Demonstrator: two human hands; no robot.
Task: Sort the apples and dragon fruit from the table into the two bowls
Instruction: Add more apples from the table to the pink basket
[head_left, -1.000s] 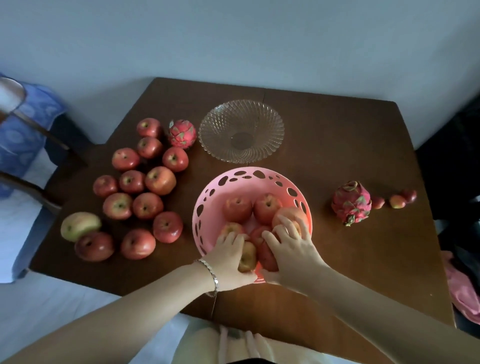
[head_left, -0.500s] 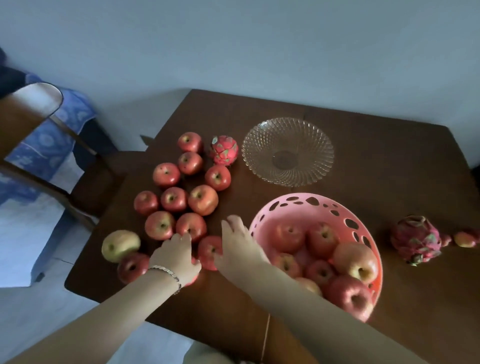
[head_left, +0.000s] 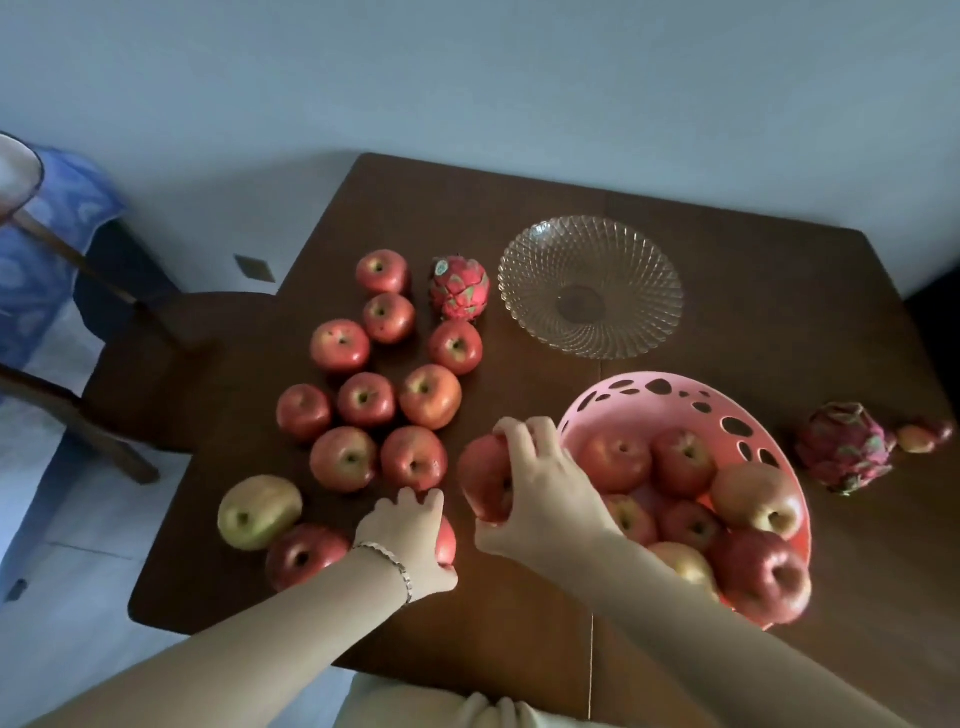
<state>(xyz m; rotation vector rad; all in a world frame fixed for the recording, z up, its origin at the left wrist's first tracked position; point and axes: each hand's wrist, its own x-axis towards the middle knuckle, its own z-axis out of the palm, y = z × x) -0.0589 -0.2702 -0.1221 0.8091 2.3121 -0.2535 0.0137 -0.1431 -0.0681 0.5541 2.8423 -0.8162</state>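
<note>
My right hand (head_left: 540, 493) grips a red apple (head_left: 483, 478) just left of the pink perforated bowl (head_left: 675, 389), which holds several apples. My left hand (head_left: 410, 540) is closed over another red apple (head_left: 445, 543) on the brown table (head_left: 727, 260), mostly hiding it. Several more red apples (head_left: 363, 400) and one yellow-green apple (head_left: 257, 512) lie at the table's left. An empty glass bowl (head_left: 589, 287) stands at the back. One dragon fruit (head_left: 460, 287) sits left of the glass bowl, another dragon fruit (head_left: 844, 447) right of the pink bowl.
Two small red fruits (head_left: 924, 436) lie beside the right dragon fruit at the frame's edge. A wooden chair (head_left: 156, 364) with a blue cloth (head_left: 47, 249) stands left of the table. A pale wall is behind.
Both hands left the pink bowl and moved left to the loose apples. My right hand now holds one apple beside the bowl; my left hand has closed on another.
</note>
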